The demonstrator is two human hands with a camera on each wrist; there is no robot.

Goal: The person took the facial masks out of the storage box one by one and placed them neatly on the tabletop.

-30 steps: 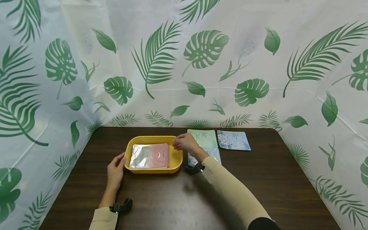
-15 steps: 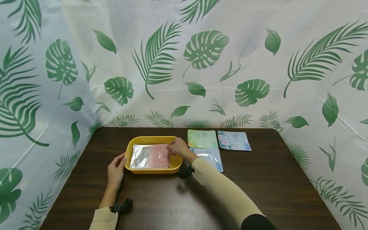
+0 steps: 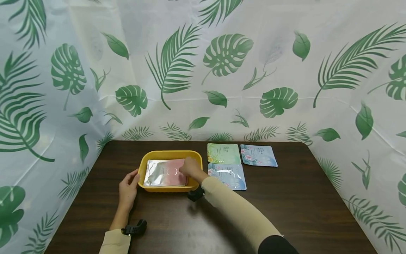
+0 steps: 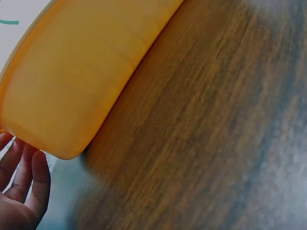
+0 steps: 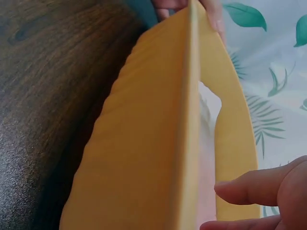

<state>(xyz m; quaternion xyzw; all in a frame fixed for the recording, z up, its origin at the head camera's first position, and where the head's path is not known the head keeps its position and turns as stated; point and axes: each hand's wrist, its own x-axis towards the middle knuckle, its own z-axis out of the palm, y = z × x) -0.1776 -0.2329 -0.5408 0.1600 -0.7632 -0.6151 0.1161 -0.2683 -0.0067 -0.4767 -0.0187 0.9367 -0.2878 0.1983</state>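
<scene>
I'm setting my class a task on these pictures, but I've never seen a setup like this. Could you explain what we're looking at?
There is no machine here: a person works with two bare hands. The wide view comes from a camera worn on the head, looking forward and down. The two close, tilted views come from cameras worn on each wrist. On the dark table is a yellow tray with a pink and silver packet lying in it. To the tray's right lie a green packet and two blue packets. The left hand touches the tray's left end. The right hand reaches into the tray at the pink and silver packet's right end; whether it grips the packet is hard to tell.
</scene>
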